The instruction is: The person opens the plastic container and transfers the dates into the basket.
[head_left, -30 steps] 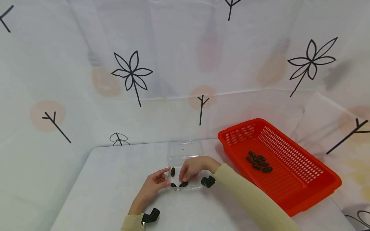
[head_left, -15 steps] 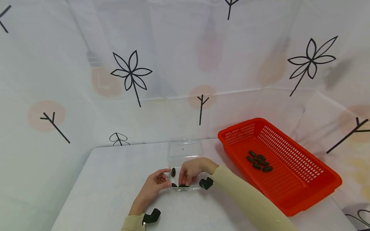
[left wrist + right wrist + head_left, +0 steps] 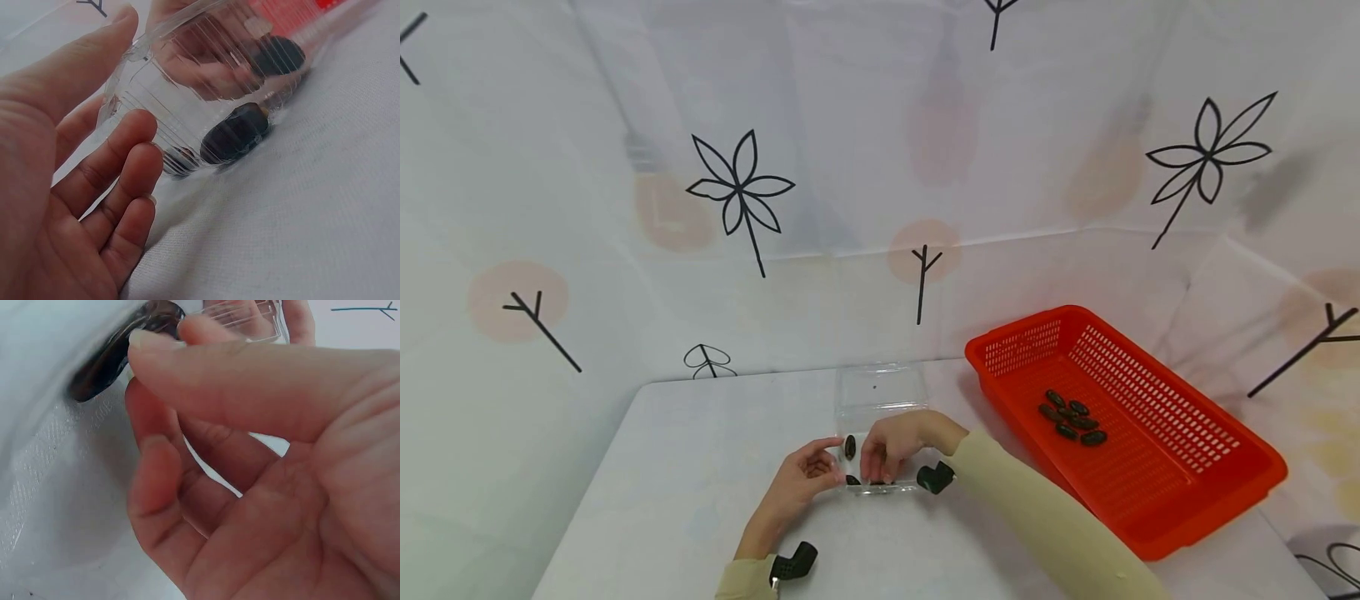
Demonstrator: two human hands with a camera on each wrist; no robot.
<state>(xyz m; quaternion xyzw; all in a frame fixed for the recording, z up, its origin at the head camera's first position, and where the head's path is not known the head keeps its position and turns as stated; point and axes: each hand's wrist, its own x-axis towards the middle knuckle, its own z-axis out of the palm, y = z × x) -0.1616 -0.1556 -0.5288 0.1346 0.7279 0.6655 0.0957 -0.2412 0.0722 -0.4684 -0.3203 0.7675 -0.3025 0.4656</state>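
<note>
A clear plastic box (image 3: 880, 490) lies on the white table with its lid (image 3: 880, 387) folded back. My left hand (image 3: 800, 479) holds the box's left side, its thumb up by the rim and its fingers against the outside wall. Inside the box, my right hand (image 3: 891, 443) pinches a dark, glossy oval piece (image 3: 103, 367) between thumb and fingertips near the front wall. One dark oval piece (image 3: 850, 447) sits by the left wall. Another dark oval piece (image 3: 236, 132) shows through the ridged plastic in the left wrist view. The exact kind of these pieces is unclear.
A red plastic basket (image 3: 1157, 467) stands at the right, reaching toward the table's right edge. Several dark oval pieces (image 3: 1071, 419) lie together in it. A white patterned cloth (image 3: 820, 317) hangs behind the table. A black cable (image 3: 1333, 567) is at the lower right.
My right hand has shifted slightly left and toward the front wall, now covering most of the piece it pinches. My left hand stays almost still at the box's side.
</note>
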